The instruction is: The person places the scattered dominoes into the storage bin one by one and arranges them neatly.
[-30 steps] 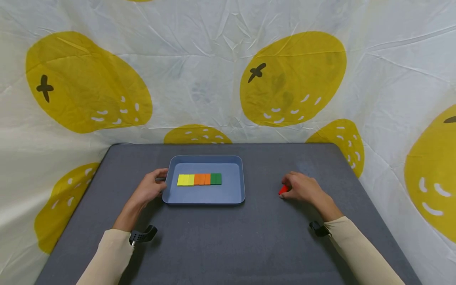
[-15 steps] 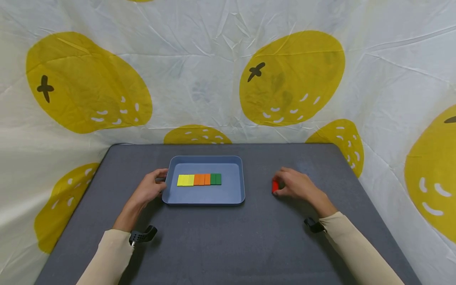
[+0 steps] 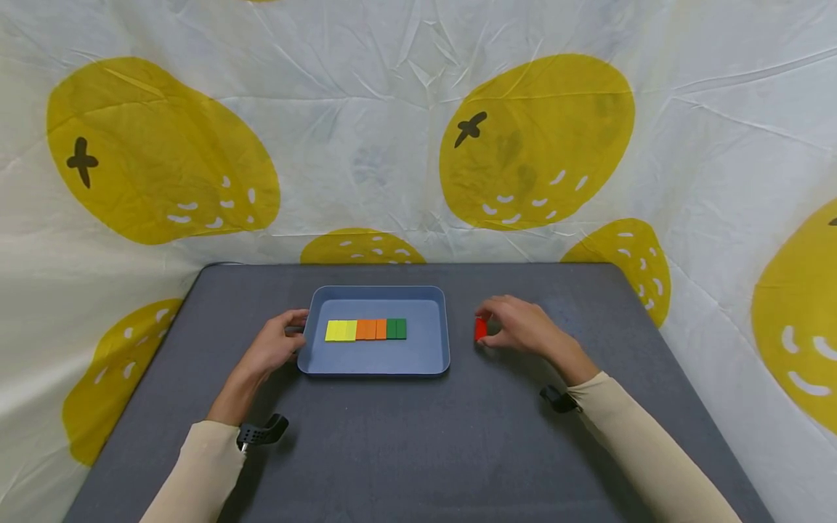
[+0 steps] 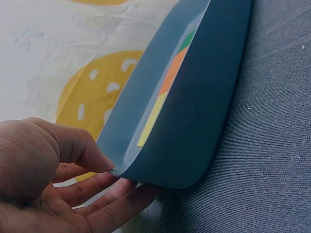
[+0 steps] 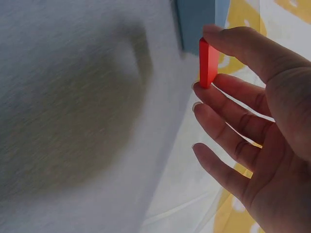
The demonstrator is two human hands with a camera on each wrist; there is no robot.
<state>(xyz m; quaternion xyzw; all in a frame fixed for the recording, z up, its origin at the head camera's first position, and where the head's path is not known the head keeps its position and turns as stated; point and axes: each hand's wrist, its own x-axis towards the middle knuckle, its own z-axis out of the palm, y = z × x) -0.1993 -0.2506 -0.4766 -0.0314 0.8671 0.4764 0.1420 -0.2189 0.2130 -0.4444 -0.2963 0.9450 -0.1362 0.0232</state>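
Note:
My left hand (image 3: 275, 343) grips the left edge of a blue-grey rectangular tray (image 3: 375, 365); in the left wrist view the thumb lies over the rim, with the fingers against the outside and underneath. Inside the tray is a row of flat blocks: yellow (image 3: 341, 330) on the left, orange (image 3: 370, 330) in the middle, green (image 3: 396, 329) on the right. To the right of the tray, my right hand (image 3: 523, 330) pinches a small red block (image 5: 208, 63) by its two ends between thumb and fingertips. The red block is held upright above the table, apart from the tray.
A dark grey cloth-covered table (image 3: 418, 450) carries the tray. Behind it and at both sides hangs a white curtain (image 3: 360, 145) printed with large yellow fruit. Each wrist wears a black strap (image 3: 263, 430).
My right hand has moved left and a little away from me with the red block, toward the tray. The block has turned more upright in view. The left hand and tray stay put.

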